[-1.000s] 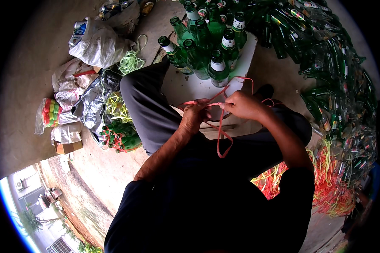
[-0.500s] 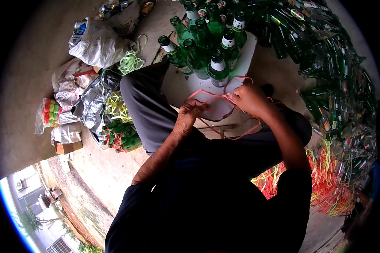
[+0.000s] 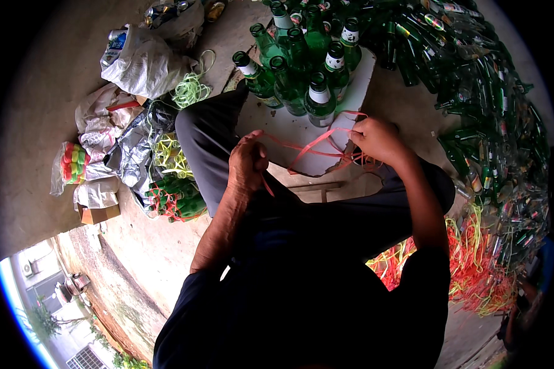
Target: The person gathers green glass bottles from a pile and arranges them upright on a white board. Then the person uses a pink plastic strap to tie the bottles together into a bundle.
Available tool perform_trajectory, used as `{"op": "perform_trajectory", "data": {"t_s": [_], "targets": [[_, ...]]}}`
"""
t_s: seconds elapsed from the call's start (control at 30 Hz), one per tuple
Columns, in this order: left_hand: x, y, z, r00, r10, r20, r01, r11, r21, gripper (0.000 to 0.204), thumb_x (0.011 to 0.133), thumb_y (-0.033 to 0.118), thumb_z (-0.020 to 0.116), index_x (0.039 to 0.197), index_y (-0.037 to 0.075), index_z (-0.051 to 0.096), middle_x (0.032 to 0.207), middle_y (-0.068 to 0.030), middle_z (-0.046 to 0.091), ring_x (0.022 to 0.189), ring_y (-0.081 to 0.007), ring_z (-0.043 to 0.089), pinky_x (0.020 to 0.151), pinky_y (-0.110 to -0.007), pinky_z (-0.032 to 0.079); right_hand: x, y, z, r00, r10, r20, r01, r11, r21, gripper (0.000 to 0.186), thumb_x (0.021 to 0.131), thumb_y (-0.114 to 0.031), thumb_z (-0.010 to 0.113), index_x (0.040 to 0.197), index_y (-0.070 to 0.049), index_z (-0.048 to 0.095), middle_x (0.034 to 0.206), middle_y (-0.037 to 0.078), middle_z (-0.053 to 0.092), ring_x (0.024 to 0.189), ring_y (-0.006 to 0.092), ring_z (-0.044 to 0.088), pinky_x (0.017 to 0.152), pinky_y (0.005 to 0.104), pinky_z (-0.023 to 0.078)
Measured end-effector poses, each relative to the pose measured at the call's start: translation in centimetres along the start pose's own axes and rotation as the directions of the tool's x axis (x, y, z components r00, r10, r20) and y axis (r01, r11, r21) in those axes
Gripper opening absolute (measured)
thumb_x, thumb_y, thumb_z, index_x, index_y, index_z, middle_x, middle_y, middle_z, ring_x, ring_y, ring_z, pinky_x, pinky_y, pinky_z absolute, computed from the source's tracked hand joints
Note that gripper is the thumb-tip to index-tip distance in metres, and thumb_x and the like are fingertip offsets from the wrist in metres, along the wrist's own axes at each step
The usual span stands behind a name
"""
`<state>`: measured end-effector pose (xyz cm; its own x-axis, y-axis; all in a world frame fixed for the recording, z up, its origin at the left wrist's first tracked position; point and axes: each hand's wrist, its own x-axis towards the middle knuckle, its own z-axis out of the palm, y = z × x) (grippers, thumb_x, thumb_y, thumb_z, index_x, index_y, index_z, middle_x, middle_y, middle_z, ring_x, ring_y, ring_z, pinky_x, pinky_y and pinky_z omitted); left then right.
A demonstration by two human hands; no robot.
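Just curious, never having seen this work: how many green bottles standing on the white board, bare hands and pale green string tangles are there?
Green bottles on white board: 9
Left hand and right hand: 2
Pale green string tangle: 1
Total: 12

A thin pinkish-red strap [image 3: 306,149] runs in slack, crossing strands across a white board [image 3: 252,118]. They bunch together at the right.

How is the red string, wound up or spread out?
Spread out: the red string loops loosely between the left hand and the right hand.
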<state>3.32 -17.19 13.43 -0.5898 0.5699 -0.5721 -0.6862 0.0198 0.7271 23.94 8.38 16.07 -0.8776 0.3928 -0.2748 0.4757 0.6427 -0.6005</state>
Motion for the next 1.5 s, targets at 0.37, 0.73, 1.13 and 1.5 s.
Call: {"op": "perform_trajectory", "data": {"t_s": [0.37,0.73,1.13,1.5], "targets": [[-0.5,-4.4,1.7,0.756,0.518,0.401,-0.571,0.221,0.791,0.072,0.084,0.009,0.073,0.149,0.002,0.042,0.152,-0.0196,0.047,0.143,-0.0374,0.041,0.117,-0.042,0.035,-0.8,-1.6,-2.1,0.991,-0.064,0.119,-0.019,0.808,0.589,0.021,0.096,-0.015,0.068,0.088,0.004,0.073,0.065,-0.002,0.057,0.056,0.0024,0.046,0.049,0.0238,0.037],[-2.6,-5.6,4.9,0.924,-0.022,0.382,-0.232,0.763,0.603,0.015,0.099,0.010,0.061,0.110,0.005,0.070,0.074,0.0039,0.057,0.064,-0.0042,0.051,0.059,-0.023,0.042,0.1,1.2,-1.9,0.995,0.015,-0.100,0.052,0.774,0.631,0.017,0.095,-0.013,0.066,0.095,0.002,0.075,0.062,-0.005,0.054,0.054,0.0015,0.043,0.048,0.0225,0.033],[-4.7,7.6,2.1,0.846,0.449,0.289,-0.509,0.517,0.688,0.012,0.097,0.005,0.065,0.108,0.001,0.070,0.082,0.0051,0.062,0.073,-0.0022,0.050,0.067,-0.019,0.040,-0.8,1.6,-4.3,0.965,0.139,-0.224,0.091,0.623,0.777,0.015,0.097,-0.009,0.064,0.097,0.001,0.074,0.065,-0.006,0.052,0.053,0.0000,0.038,0.047,0.0198,0.028],[-3.4,23.0,-0.1,0.643,0.718,0.266,-0.626,0.293,0.722,0.028,0.101,0.026,0.064,0.109,0.000,0.072,0.067,0.0067,0.054,0.057,-0.0021,0.041,0.054,-0.020,0.030,-0.8,0.2,-3.8,0.998,0.040,-0.047,-0.002,0.783,0.622,0.015,0.095,-0.009,0.066,0.092,0.004,0.072,0.072,-0.002,0.061,0.062,0.0022,0.050,0.054,0.0212,0.040]]}}
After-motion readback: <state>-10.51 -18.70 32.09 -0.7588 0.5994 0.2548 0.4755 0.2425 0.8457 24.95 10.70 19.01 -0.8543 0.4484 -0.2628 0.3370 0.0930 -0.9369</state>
